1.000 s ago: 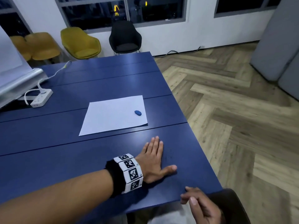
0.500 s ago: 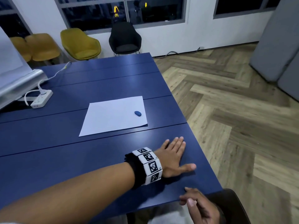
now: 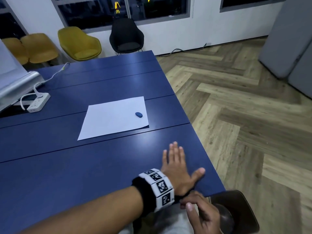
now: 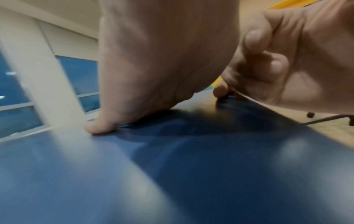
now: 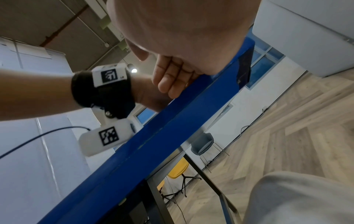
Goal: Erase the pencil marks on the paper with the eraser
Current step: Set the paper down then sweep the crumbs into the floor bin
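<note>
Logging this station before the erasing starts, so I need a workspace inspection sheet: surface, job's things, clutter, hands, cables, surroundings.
Surface: blue table, panel seams across it.
Job's things: white paper flat; blue eraser on its right part; pencil marks too faint to tell.
Clutter: nothing seen.
Hands: left hand flat on the table, fingers straight; right hand at the near edge by the left wrist, holding nothing.
Cables: white power strip with cords, far left.
Surroundings: yellow chairs, black chair, wood floor.

Smooth blue table (image 3: pixel 101 166), wood-look floor (image 3: pixel 236 115)
</note>
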`<state>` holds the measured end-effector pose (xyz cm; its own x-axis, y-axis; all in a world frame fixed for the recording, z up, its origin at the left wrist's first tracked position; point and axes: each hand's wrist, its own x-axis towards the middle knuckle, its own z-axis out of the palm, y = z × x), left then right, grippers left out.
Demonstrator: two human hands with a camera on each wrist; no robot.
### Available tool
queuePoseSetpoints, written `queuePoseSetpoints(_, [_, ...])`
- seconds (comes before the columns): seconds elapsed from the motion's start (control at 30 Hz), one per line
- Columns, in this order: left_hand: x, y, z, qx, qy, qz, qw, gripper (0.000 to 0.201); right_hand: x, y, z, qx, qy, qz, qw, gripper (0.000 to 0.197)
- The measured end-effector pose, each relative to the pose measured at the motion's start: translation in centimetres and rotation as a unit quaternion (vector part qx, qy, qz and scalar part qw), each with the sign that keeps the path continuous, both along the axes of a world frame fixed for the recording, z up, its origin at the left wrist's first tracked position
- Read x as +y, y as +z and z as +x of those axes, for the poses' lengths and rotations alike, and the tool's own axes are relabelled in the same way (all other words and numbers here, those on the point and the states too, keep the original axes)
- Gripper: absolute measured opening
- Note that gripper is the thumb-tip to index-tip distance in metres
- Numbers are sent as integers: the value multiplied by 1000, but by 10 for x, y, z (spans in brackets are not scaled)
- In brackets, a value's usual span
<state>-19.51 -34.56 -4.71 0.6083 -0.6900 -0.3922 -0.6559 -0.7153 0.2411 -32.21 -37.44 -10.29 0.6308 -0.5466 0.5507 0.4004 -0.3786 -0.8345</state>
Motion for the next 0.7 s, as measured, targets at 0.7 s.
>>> queuePoseSetpoints(0.7, [0, 25, 24, -19, -54, 36, 998, 127, 2, 1, -4, 11, 2, 18, 1000, 20])
